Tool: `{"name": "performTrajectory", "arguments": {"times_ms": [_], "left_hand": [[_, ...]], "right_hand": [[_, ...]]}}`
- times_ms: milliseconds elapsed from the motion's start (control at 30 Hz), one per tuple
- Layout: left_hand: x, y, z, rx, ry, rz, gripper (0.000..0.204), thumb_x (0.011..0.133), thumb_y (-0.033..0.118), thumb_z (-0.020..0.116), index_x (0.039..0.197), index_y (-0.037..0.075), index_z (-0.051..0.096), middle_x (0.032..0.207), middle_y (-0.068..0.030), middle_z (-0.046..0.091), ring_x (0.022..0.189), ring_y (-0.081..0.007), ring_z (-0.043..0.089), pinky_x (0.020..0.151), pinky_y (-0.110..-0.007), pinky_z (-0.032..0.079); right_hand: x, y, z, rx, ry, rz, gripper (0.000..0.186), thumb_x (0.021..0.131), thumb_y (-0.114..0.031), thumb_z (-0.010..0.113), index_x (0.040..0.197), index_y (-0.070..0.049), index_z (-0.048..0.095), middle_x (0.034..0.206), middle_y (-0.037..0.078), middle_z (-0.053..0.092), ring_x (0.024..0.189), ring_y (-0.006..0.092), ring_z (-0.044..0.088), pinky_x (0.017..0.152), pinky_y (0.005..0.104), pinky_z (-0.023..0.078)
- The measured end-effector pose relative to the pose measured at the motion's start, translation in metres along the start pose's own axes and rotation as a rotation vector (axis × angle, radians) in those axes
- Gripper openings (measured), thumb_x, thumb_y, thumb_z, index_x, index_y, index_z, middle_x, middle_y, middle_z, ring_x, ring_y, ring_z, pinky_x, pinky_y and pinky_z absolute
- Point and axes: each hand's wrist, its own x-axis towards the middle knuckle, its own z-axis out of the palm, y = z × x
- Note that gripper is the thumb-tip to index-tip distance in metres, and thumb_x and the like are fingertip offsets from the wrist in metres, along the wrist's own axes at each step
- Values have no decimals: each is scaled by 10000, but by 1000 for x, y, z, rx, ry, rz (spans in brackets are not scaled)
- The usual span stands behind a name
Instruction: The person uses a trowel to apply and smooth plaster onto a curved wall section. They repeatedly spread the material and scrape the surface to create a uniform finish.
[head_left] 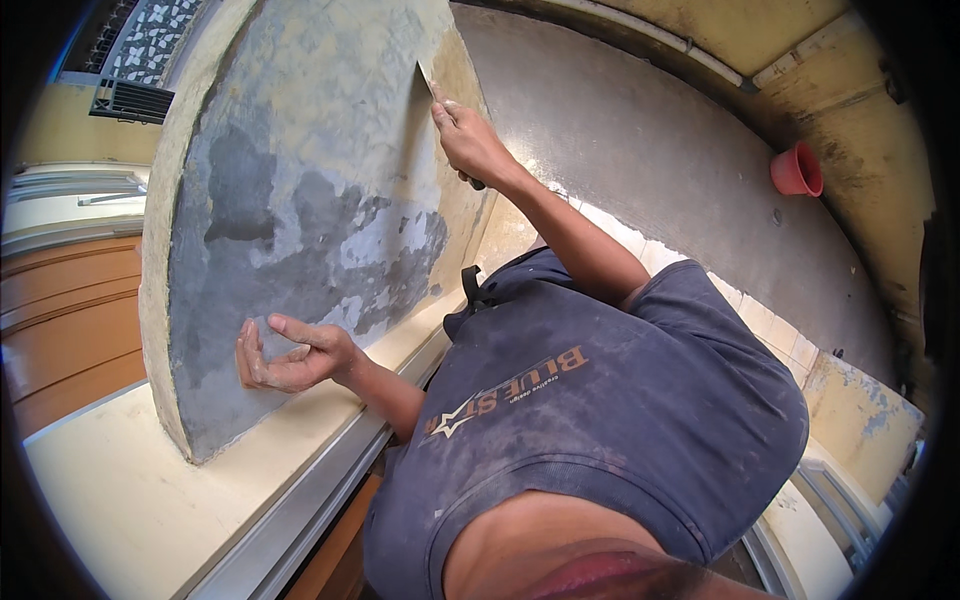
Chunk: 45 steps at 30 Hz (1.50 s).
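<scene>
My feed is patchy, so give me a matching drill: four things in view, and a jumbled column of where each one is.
Things:
1. right hand
2. left hand
3. red pot
4. scraper blade

Places:
A. low on the grey patch of the wall, fingers curled
B. far right, at the foot of the yellow wall
C. raised high, gripping a dark tool handle
D. pressed against the wall's upper edge

Pairs: 1-C, 2-A, 3-B, 4-D
</scene>
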Motion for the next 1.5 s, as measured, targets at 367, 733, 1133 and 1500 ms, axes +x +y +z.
{"name": "performTrajectory", "arguments": {"times_ms": [367,733,1133,1500], "left_hand": [[-6,-14,5,50,8,66,167,1007,203,669,1053,53,614,998,-66,651,963,-231,606,843,-370,445],[-6,-13,6,6,-9,48,186,990,190,667,1084,46,598,984,-53,645,945,-229,610,837,-363,430],[-27,73,28,-702,-788,-398,212,1042,162,632,1174,-2,655,1058,-133,697,901,-238,684,703,-341,539],[-71,113,102,-1126,-1488,-1176,609,1156,509,346,1442,-3,509,1240,-197,694,971,-267,763,703,-335,645]], "right_hand": [[33,-5,-13,170,-31,170,526,1156,-443,401,1480,-55,546,882,50,535,607,105,509,489,289,485],[31,0,-24,105,-74,257,464,1156,-441,405,1213,-14,576,847,50,545,570,104,497,435,280,438],[42,-3,-20,156,-133,236,573,1139,-497,417,868,-20,581,654,37,559,490,132,516,458,296,449],[47,11,-16,72,-80,83,530,1151,-430,388,1429,-13,561,850,75,589,591,146,564,502,352,521]]}}
